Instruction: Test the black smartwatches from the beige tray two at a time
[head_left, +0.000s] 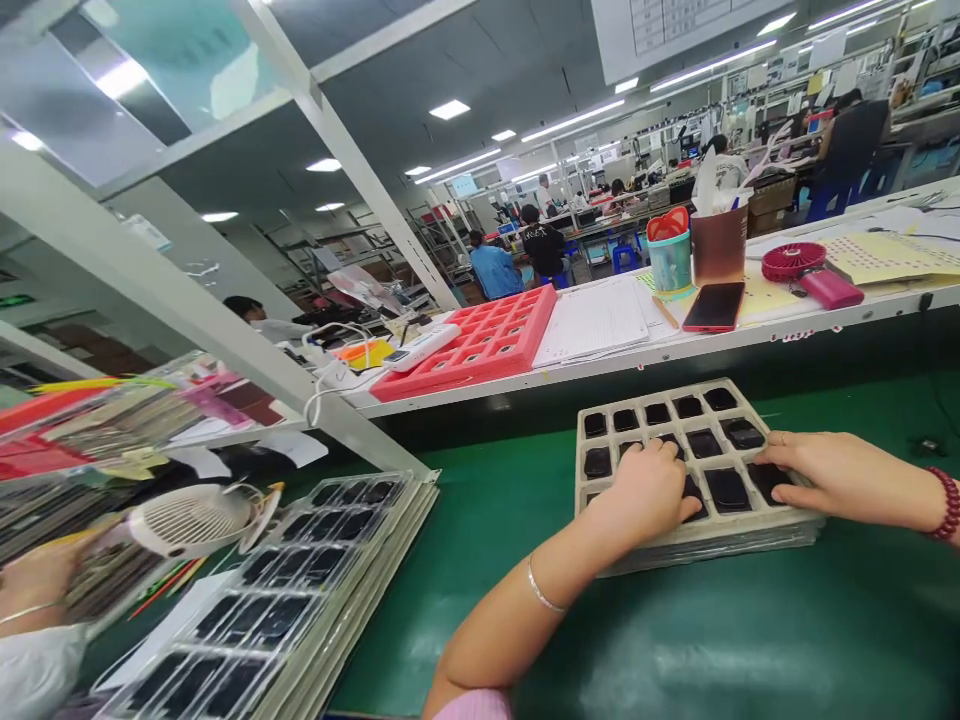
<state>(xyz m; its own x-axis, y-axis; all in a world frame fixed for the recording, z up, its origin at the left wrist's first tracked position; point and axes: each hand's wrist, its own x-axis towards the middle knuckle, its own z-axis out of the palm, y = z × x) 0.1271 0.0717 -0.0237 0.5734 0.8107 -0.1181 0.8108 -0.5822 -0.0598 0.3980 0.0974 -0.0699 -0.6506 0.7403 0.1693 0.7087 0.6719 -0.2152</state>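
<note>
A pale moulded tray (716, 462) with several compartments rests on a stack of similar trays on the green bench. Flat black pieces with rounded corners (727, 489) lie in its compartments. My left hand (651, 492) reaches over the front left part of the tray, its fingers curled down among the pieces; the fingertips are partly hidden. At the tray's right edge, my right hand (832, 478) has its thumb and fingers about a black piece (769, 484) in the right-hand compartment. What kind of part the pieces are, I cannot tell.
Left of me stands another stack of trays (300, 580) with black pieces under clear covers. Another person's hand (45, 580) is near a white fan (191, 520). The shelf ahead carries a red foam tray (487, 340), papers (596, 320), a phone (714, 306) and cups (718, 245).
</note>
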